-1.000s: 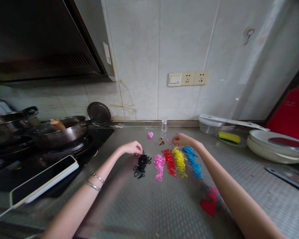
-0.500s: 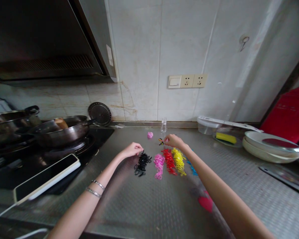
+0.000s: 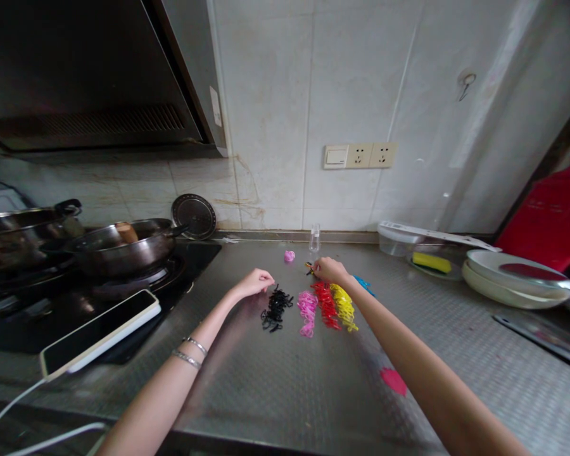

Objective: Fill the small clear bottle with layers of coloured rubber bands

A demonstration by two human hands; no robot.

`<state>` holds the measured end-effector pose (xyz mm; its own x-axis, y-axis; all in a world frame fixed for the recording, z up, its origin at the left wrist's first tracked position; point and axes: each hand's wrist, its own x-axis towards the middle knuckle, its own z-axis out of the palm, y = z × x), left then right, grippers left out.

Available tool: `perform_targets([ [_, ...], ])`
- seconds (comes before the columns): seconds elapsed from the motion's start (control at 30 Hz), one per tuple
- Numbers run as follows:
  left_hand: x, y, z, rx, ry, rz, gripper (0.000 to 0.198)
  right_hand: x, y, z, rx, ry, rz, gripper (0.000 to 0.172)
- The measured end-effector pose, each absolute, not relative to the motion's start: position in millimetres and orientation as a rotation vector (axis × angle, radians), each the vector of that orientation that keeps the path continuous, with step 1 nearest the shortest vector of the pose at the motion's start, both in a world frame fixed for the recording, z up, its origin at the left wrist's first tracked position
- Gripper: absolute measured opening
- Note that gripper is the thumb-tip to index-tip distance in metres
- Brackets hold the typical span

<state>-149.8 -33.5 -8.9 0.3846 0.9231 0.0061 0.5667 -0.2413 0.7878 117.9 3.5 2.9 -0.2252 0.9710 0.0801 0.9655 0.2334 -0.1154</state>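
Note:
My left hand (image 3: 255, 282) hovers at the upper left of a pile of small black rubber bands (image 3: 277, 309), its fingertips pressed together. Anything between them is too small to make out. Beyond the coloured rows, my right hand (image 3: 331, 270) reaches down with closed fingers to a small mixed heap of bands (image 3: 309, 268); what they grip is hidden. Side by side lie piles of pink bands (image 3: 307, 313), red bands (image 3: 326, 305) and yellow bands (image 3: 344, 308). Some blue bands (image 3: 365, 285) show past my right wrist.
A pink bundle (image 3: 289, 256) and a small clear bottle (image 3: 315, 237) stand near the wall. Left are a phone (image 3: 99, 332) with a cable and a pan (image 3: 123, 253) on the stove. Right are a plastic tub (image 3: 396, 242), a yellow sponge (image 3: 431, 263) and stacked bowls (image 3: 513, 285).
My right hand has moved slightly left and down onto the mixed heap, showing more of the blue bands. My left hand has drawn a little away from the black pile. The view has shifted slightly.

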Motion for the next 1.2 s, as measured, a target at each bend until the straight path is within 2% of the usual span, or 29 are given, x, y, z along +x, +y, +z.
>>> perform_targets([
  [0.3,-156.7,-26.3,-15.3,1.947,1.295,0.635,0.034,116.3,-10.1,15.5,-1.782,-2.315,0.085,0.022],
  [0.67,-156.3,-29.0,-12.1,1.924,1.334,0.658,0.032,56.0,-75.2,25.3,-1.084,-2.619,0.303,0.021],
  [1.2,-156.3,-32.1,-9.2,1.943,1.343,0.643,0.029,40.0,-79.4,17.8,-1.065,-2.633,0.364,0.018],
])
